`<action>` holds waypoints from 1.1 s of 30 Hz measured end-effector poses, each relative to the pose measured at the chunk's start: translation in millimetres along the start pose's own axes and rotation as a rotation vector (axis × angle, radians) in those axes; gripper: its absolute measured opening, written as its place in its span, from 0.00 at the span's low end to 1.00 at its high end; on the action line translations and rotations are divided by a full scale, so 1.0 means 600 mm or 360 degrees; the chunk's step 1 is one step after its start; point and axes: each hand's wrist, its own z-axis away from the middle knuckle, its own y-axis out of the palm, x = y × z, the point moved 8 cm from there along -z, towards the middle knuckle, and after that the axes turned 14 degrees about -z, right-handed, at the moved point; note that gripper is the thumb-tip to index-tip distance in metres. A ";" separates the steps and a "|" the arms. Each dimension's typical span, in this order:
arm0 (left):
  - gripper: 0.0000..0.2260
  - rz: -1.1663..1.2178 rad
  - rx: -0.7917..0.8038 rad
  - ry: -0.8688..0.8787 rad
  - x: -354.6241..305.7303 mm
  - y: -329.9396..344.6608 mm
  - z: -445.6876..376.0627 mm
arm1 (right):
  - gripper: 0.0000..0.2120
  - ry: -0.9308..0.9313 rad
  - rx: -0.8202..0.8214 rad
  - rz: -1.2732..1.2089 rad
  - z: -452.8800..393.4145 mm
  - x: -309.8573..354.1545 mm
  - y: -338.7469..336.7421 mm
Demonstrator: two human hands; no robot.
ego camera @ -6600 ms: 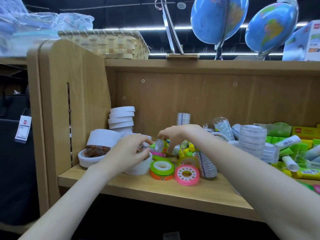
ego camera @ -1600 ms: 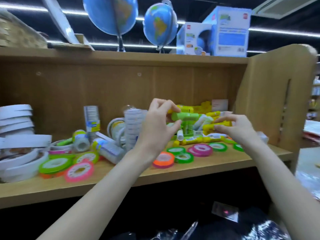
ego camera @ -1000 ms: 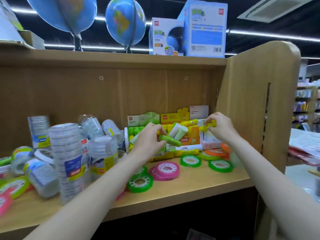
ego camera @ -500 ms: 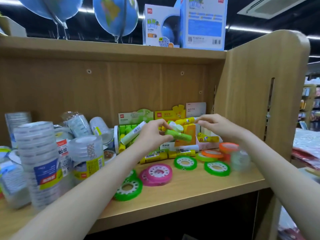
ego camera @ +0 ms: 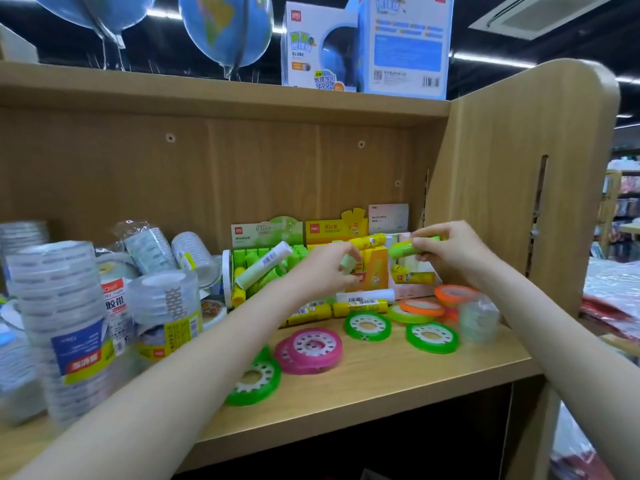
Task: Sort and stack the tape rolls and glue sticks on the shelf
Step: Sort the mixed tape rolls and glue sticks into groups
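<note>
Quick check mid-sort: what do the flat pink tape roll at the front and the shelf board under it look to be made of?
Flat pink tape roll: glossy, slightly see-through pink film wound on a white toothed core, probably plastic. Shelf board: light wood-grain surface with a matte finish and a square front edge, likely laminated board rather than solid wood, though the view cannot settle that.

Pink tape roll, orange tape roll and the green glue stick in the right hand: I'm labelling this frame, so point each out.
Pink tape roll (ego camera: pixel 314 345), head view, on its white hub.
Orange tape roll (ego camera: pixel 421 307), head view, on its top face.
Green glue stick (ego camera: pixel 401 249), head view, on its bare barrel left of the right hand (ego camera: pixel 450 252).
</note>
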 end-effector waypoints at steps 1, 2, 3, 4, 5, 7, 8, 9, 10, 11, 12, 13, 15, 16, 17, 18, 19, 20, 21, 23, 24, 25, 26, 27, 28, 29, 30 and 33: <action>0.13 -0.0056 0.0030 0.0042 0.003 0.002 0.007 | 0.08 -0.0019 -0.0127 0.0222 -0.011 -0.003 -0.009; 0.12 -0.0092 0.0029 0.0083 0.006 0.001 0.014 | 0.08 -0.0025 -0.0117 0.0426 -0.022 -0.010 -0.002; 0.11 -0.0124 0.0016 0.0120 0.009 0.001 0.020 | 0.10 -0.0011 0.0029 0.0683 -0.029 -0.017 0.022; 0.10 -0.0146 0.0006 0.0153 0.008 0.002 0.025 | 0.12 0.0026 0.0249 0.0963 -0.032 -0.035 0.048; 0.10 -0.0168 0.0004 0.0181 0.006 0.003 0.029 | 0.15 0.0083 0.0460 0.1236 -0.029 -0.057 0.068; 0.10 -0.0212 -0.0007 0.0226 0.003 0.003 0.034 | 0.20 0.0198 0.0697 0.1570 -0.023 -0.086 0.078; 0.10 -0.0215 -0.0008 0.0234 0.002 0.002 0.035 | 0.21 0.0202 0.0699 0.1589 -0.023 -0.088 0.075; 0.10 -0.0208 -0.0010 0.0237 0.002 0.001 0.036 | 0.22 0.0181 0.0670 0.1574 -0.022 -0.081 0.071; 0.10 -0.0200 -0.0010 0.0239 0.001 0.000 0.036 | 0.22 0.0149 0.0629 0.1570 -0.020 -0.069 0.064; 0.10 -0.0195 -0.0005 0.0240 0.000 0.001 0.035 | 0.21 0.0100 0.0583 0.1566 -0.015 -0.051 0.057; 0.11 -0.0192 0.0002 0.0237 0.000 0.002 0.035 | 0.20 0.0050 0.0539 0.1534 -0.008 -0.031 0.050; 0.11 -0.0189 0.0010 0.0236 0.001 0.003 0.036 | 0.18 -0.0029 0.0529 0.1497 0.002 -0.008 0.045; 0.12 -0.0204 0.0041 0.0241 0.002 0.007 0.038 | 0.15 -0.0067 0.0616 0.1451 0.027 0.016 0.033; 0.13 -0.0220 0.0057 0.0246 0.002 0.007 0.039 | 0.15 -0.0024 0.0669 0.1464 0.040 0.021 0.025; 0.14 -0.0232 0.0073 0.0248 0.002 0.009 0.041 | 0.15 0.0027 0.0707 0.1480 0.056 0.024 0.015; 0.15 -0.0242 0.0084 0.0247 0.001 0.009 0.042 | 0.16 0.0069 0.0727 0.1489 0.069 0.026 0.007; 0.16 -0.0251 0.0091 0.0245 0.000 0.009 0.044 | 0.17 0.0093 0.0752 0.1504 0.084 0.030 0.001; 0.17 -0.0264 0.0093 0.0246 -0.002 0.010 0.047 | 0.18 0.0121 0.0791 0.1533 0.098 0.031 -0.003; 0.17 -0.0280 0.0081 0.0247 -0.005 0.009 0.049 | 0.20 0.0172 0.0844 0.1578 0.113 0.029 -0.006; 0.16 -0.0315 -0.0005 0.0251 -0.012 0.004 0.055 | 0.23 0.0321 0.0899 0.1682 0.137 0.020 -0.014; 0.14 -0.0316 -0.0066 0.0253 -0.017 -0.001 0.058 | 0.24 0.0361 0.0892 0.1724 0.143 0.016 -0.016; 0.13 -0.0301 -0.0112 0.0260 -0.021 -0.004 0.060 | 0.23 0.0357 0.0869 0.1741 0.143 0.013 -0.017; 0.12 -0.0289 -0.0115 0.0277 -0.025 -0.005 0.062 | 0.21 0.0307 0.0831 0.1735 0.140 0.013 -0.014; 0.12 -0.0288 -0.0058 0.0297 -0.029 0.000 0.064 | 0.20 0.0247 0.0787 0.1723 0.136 0.013 -0.011; 0.11 -0.0294 0.0047 0.0312 -0.032 0.010 0.065 | 0.20 0.0198 0.0753 0.1727 0.134 0.014 -0.007; 0.11 -0.0296 0.0171 0.0322 -0.034 0.021 0.068 | 0.20 0.0166 0.0737 0.1760 0.134 0.015 -0.003; 0.11 -0.0303 0.0284 0.0326 -0.034 0.032 0.072 | 0.21 0.0146 0.0727 0.1806 0.136 0.016 0.003; 0.13 -0.0343 0.0432 0.0328 -0.029 0.049 0.081 | 0.18 -0.0097 0.0620 0.1899 0.139 0.036 0.029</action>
